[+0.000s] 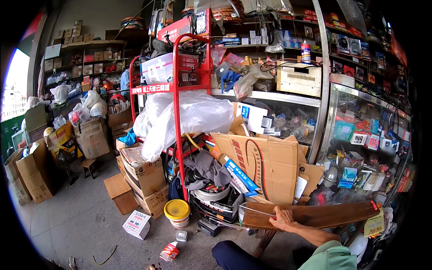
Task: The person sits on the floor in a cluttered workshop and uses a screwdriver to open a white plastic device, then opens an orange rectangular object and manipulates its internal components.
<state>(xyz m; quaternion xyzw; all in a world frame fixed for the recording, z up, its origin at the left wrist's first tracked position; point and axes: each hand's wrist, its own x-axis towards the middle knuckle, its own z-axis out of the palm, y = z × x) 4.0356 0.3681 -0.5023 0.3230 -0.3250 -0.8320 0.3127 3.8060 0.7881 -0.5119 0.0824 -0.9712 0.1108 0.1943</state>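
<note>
My right hand (283, 219) rests on the brown wooden bench (328, 215) at the lower right, its arm in a light green sleeve. Its fingers are curled round one end of a thin metal rod (257, 210), which points left past the bench's end. What kind of tool the rod belongs to, I cannot tell. A dark-trousered knee (234, 253) shows beside the bench at the lower edge. My left hand is not in view.
Flattened cardboard (270, 166) leans behind the bench. Left of it stand a red metal rack (178, 112), a yellow-lidded bucket (177, 209) and stacked boxes (150, 175). A white box (136, 224) and a red packet (169, 251) lie on the floor. A glass display case (364, 148) stands right.
</note>
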